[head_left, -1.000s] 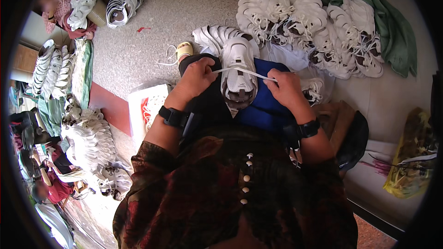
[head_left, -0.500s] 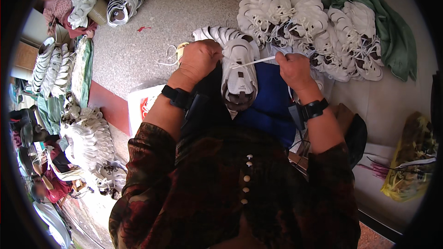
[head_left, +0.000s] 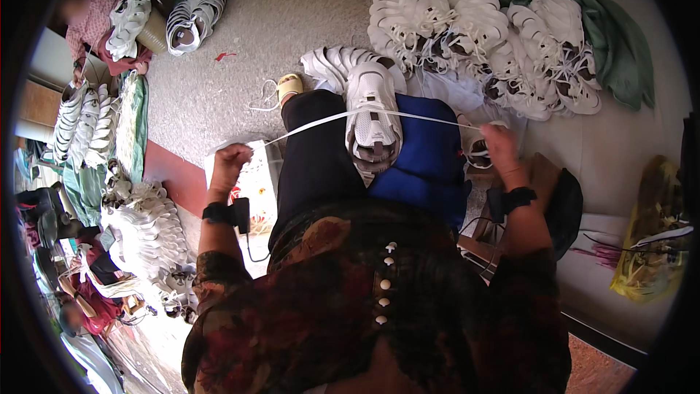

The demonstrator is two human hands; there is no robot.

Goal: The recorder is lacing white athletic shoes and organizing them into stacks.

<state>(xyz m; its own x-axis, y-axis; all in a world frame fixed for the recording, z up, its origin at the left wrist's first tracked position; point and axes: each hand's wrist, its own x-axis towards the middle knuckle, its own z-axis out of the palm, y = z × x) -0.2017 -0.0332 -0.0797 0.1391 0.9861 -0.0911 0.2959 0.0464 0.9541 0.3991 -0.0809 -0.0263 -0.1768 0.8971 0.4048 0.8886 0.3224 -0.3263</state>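
Well apart on either side of the white, brown-trimmed mesh shoe [head_left: 374, 130], my left hand [head_left: 231, 165] and right hand [head_left: 502, 147] pinch its taut white lace [head_left: 306, 128].

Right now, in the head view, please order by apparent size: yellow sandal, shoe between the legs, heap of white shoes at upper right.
1. Heap of white shoes
2. Shoe between the legs
3. Yellow sandal

- A shoe workshop, with goods handled in bulk.
- Heaped white shoe uppers [head_left: 426, 4] lie at upper right of the frame, beside green cloth [head_left: 627, 66].
- Stacked uppers [head_left: 149, 230] cover the left side.
- A single upper [head_left: 373, 128] rests on the wearer's lap at centre.
- A co-worker [head_left: 98, 9] at upper left has uppers close by; another person [head_left: 98, 314] in red shows at lower left.
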